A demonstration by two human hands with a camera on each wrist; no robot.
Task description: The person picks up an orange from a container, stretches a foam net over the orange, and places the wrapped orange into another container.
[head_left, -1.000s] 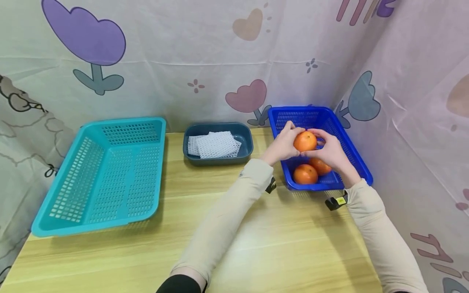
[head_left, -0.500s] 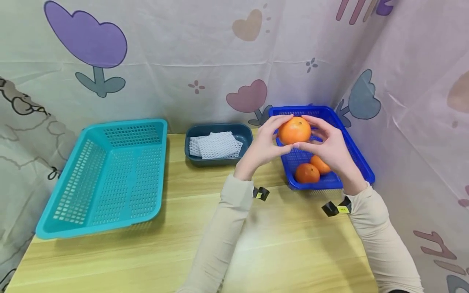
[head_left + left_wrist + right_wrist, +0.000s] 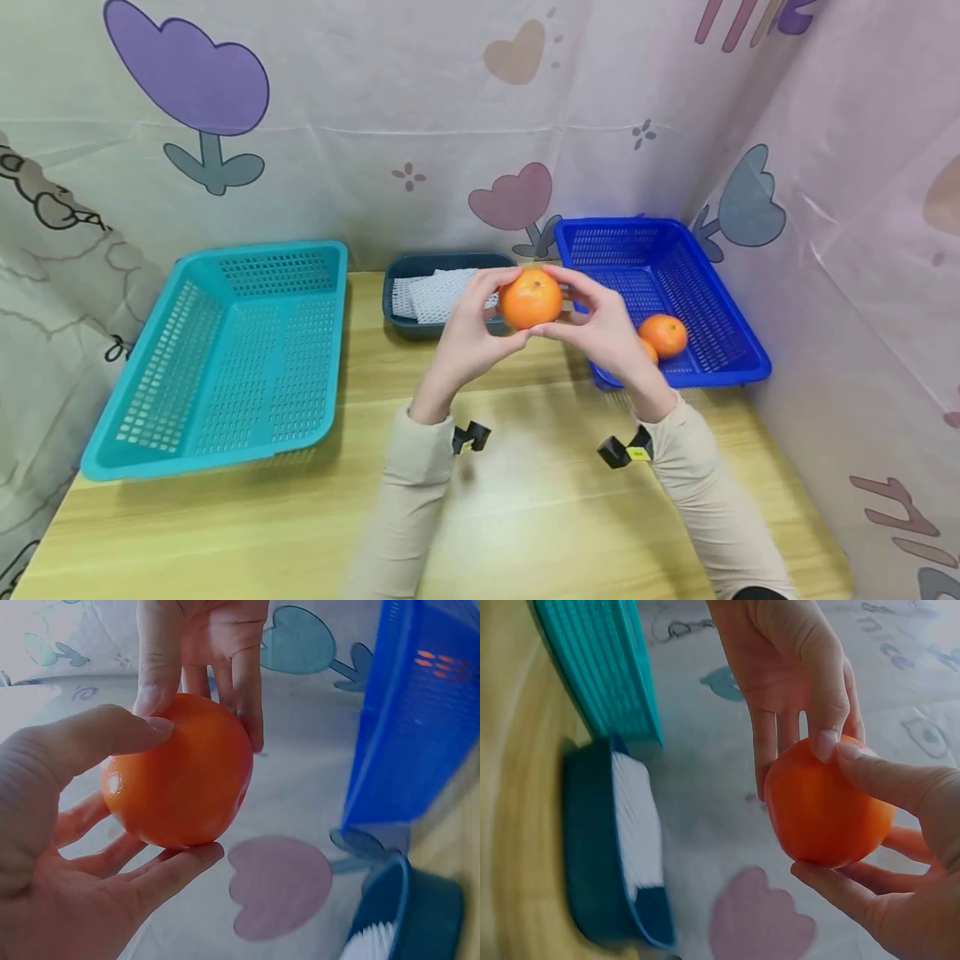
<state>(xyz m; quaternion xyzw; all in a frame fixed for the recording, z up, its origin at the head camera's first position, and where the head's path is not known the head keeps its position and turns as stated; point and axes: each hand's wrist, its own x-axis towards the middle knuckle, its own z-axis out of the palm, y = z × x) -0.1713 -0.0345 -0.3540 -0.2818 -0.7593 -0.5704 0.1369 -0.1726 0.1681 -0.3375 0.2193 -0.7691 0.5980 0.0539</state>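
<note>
An orange (image 3: 531, 300) is held up between both hands at the middle of the head view, above the front edge of the dark teal tray (image 3: 412, 330). My left hand (image 3: 468, 337) grips its left side, thumb low and fingers over the top. From the other side my right hand (image 3: 611, 333) holds it the same way. In the left wrist view both thumbs press the near face of the orange (image 3: 184, 776), with fingers spread behind and around it. White foam net sleeves (image 3: 438, 296) lie in the tray, partly covered by the left hand.
At the right, a blue basket (image 3: 615, 242) contains one orange (image 3: 664, 335) in plain view and another orange (image 3: 648, 350) half hidden by the right hand. A large turquoise basket (image 3: 255, 383) stands on the left. A printed cloth (image 3: 360, 75) hangs behind the wooden table (image 3: 247, 533).
Both hands have lifted the orange out of the blue basket and carried it left, over by the tray. An orange in the basket has shifted position.
</note>
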